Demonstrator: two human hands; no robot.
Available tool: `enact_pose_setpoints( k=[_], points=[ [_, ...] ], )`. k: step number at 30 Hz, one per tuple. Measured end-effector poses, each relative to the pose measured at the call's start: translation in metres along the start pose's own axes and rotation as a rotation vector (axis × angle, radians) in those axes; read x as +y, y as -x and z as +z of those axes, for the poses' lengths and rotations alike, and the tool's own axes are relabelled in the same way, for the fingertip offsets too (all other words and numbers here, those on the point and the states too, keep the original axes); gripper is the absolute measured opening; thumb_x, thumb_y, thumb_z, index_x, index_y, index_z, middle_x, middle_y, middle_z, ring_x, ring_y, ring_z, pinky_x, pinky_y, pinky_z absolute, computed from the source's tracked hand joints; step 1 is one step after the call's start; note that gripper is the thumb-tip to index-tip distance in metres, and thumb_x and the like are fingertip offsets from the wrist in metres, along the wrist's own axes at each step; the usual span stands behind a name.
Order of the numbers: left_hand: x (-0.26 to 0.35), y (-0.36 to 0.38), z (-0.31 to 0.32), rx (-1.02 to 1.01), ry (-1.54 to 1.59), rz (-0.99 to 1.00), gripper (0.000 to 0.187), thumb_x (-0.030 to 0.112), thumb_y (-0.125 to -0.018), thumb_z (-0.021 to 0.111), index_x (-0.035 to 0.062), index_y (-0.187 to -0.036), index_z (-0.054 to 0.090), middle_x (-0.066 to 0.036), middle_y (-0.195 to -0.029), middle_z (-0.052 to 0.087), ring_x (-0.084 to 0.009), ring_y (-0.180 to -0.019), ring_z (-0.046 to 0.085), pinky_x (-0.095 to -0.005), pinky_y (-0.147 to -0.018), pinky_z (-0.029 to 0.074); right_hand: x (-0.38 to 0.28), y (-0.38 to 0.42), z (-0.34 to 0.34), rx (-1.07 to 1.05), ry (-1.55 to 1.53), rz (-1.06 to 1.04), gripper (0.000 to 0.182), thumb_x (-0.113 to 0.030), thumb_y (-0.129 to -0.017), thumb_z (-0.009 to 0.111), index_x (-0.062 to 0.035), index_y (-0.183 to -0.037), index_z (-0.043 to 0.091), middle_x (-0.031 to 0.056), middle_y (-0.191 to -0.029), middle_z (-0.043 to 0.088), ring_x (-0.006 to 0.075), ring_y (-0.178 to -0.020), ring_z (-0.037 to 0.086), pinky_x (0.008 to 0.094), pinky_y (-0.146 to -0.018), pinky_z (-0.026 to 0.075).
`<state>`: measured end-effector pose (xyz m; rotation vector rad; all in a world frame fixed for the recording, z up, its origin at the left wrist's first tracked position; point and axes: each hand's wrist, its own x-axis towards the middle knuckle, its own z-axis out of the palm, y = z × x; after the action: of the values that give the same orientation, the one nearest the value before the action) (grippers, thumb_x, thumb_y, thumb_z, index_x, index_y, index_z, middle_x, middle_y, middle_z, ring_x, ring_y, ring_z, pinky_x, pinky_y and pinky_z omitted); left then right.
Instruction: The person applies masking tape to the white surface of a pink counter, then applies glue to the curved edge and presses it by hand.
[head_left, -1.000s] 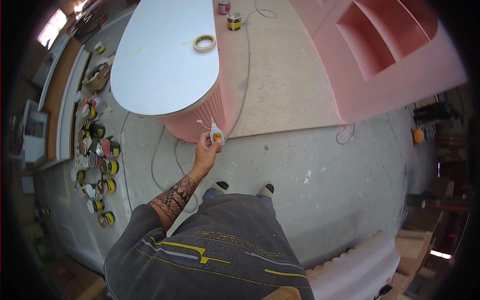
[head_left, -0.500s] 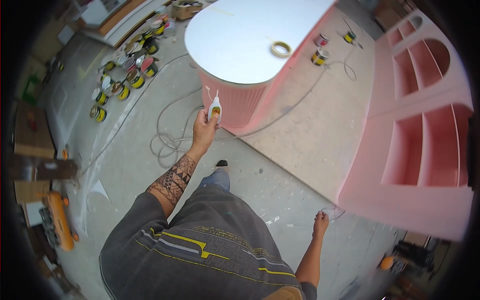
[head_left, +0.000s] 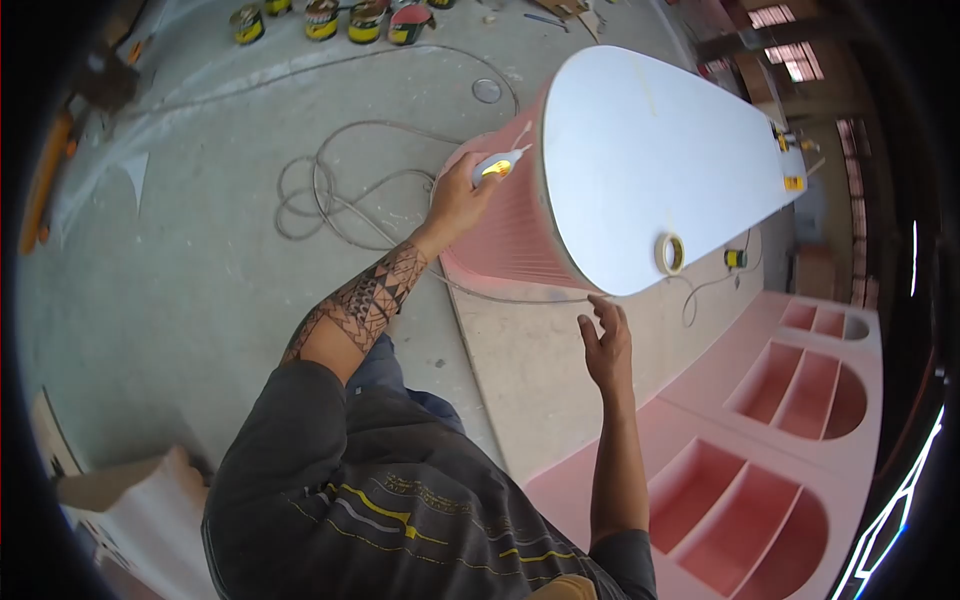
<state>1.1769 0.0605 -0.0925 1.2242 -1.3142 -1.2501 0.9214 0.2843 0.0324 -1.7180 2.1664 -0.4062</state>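
Left hand (head_left: pixel 460 203) grasps small bottle (head_left: pixel 492 169) by its body, fingers wrapped, seemingly keeping the nozzle (head_left: pixel 518 153) clear, beside near-left edge of white-topped bench (head_left: pixel 625 170); right hand (head_left: pixel 609 345) empty, fingers parted, near the bench's rim; tape roll (head_left: pixel 660 253) on top, probably within reach.

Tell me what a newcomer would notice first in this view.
Probably the big white top of the pink ribbed counter, right of centre, with a roll of tape near its lower edge. Next, the left hand holding a small white bottle beside the counter's rounded end. Then the pink shelving at the lower right.
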Motion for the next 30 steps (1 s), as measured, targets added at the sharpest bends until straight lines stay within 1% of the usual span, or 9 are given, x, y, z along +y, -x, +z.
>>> enact_pose_setpoints(
  k=[2,3,5,9,11,15,17,21,30],
  points=[
    [-0.005,0.001,0.000,0.008,0.030,0.069,0.042,0.027,-0.103,0.072,0.0019,-0.136,0.066,-0.015,-0.109,0.075,-0.0199,-0.086,0.071,-0.0360,-0.078,0.055,-0.018,-0.029,-0.005,-0.018,0.075,-0.187,0.039,-0.010,-0.099,0.073,-0.0010,-0.136,0.065,0.0253,-0.127,0.068,0.0467,-0.122,0.065,0.0504,-0.104,0.054],
    [-0.004,-0.008,0.003,0.039,0.052,0.047,0.042,0.027,-0.103,0.072,0.0019,-0.136,0.066,-0.015,-0.109,0.075,-0.0199,-0.086,0.071,-0.0360,-0.078,0.055,-0.020,-0.050,-0.012,-0.069,0.103,-0.205,0.042,-0.008,-0.099,0.073,-0.0012,-0.139,0.063,0.0266,-0.136,0.065,0.0467,-0.128,0.063,0.0516,-0.109,0.052],
    [-0.009,-0.018,0.009,0.042,-0.012,0.090,0.039,0.024,-0.102,0.071,0.0012,-0.133,0.066,-0.019,-0.112,0.075,-0.0291,-0.091,0.074,-0.0407,-0.082,0.057,-0.014,-0.083,-0.019,-0.129,0.199,-0.244,0.048,-0.007,-0.098,0.073,-0.0025,-0.145,0.060,0.0278,-0.143,0.062,0.0468,-0.134,0.059,0.0513,-0.113,0.050],
    [-0.022,-0.036,0.013,0.074,0.001,0.176,0.036,0.023,-0.102,0.070,0.0010,-0.130,0.066,-0.020,-0.116,0.076,-0.0351,-0.098,0.074,-0.0448,-0.086,0.057,0.000,-0.129,-0.027,-0.209,0.328,-0.268,0.054,-0.007,-0.098,0.073,-0.0035,-0.149,0.057,0.0287,-0.148,0.059,0.0470,-0.140,0.056,0.0512,-0.116,0.048],
    [-0.012,-0.035,0.005,-0.046,0.030,0.115,0.033,0.021,-0.101,0.068,-0.0003,-0.125,0.067,-0.023,-0.116,0.074,-0.0405,-0.107,0.073,-0.0490,-0.093,0.057,0.007,-0.138,-0.029,-0.269,0.335,-0.259,0.057,-0.006,-0.097,0.074,-0.0044,-0.151,0.055,0.0295,-0.151,0.057,0.0474,-0.142,0.054,0.0519,-0.117,0.048],
    [-0.014,-0.036,0.007,-0.036,0.006,0.152,0.033,0.023,-0.100,0.069,-0.0004,-0.124,0.069,-0.023,-0.115,0.075,-0.0400,-0.107,0.073,-0.0493,-0.093,0.057,0.013,-0.138,-0.024,-0.316,0.331,-0.220,0.061,-0.007,-0.095,0.076,-0.0056,-0.152,0.055,0.0299,-0.153,0.055,0.0477,-0.142,0.054,0.0521,-0.116,0.049],
    [-0.013,-0.035,0.010,-0.077,0.036,0.138,0.034,0.024,-0.099,0.069,-0.0006,-0.122,0.070,-0.023,-0.115,0.075,-0.0397,-0.108,0.072,-0.0495,-0.093,0.057,0.023,-0.137,-0.024,-0.275,0.395,-0.280,0.065,-0.007,-0.094,0.079,-0.0112,-0.154,0.055,0.0235,-0.157,0.054,0.0411,-0.138,0.060,0.0469,-0.098,0.062],
    [-0.013,-0.038,0.014,-0.045,0.003,0.172,0.033,0.023,-0.100,0.070,-0.0014,-0.122,0.070,-0.023,-0.114,0.075,-0.0393,-0.105,0.073,-0.0472,-0.090,0.057,0.022,-0.137,-0.021,-0.294,0.365,-0.239,0.068,-0.007,-0.094,0.080,-0.0134,-0.156,0.053,0.0226,-0.160,0.051,0.0415,-0.140,0.059,0.0489,-0.098,0.063],
    [0.012,-0.040,0.014,-0.092,-0.163,0.152,0.031,0.025,-0.096,0.073,-0.0018,-0.112,0.071,-0.024,-0.108,0.075,-0.0409,-0.104,0.073,-0.0500,-0.091,0.058,0.015,-0.138,-0.021,-0.301,0.322,-0.195,0.064,-0.008,-0.093,0.079,-0.0057,-0.153,0.055,0.0259,-0.159,0.050,0.0428,-0.137,0.060,0.0477,-0.099,0.062]
  ],
)
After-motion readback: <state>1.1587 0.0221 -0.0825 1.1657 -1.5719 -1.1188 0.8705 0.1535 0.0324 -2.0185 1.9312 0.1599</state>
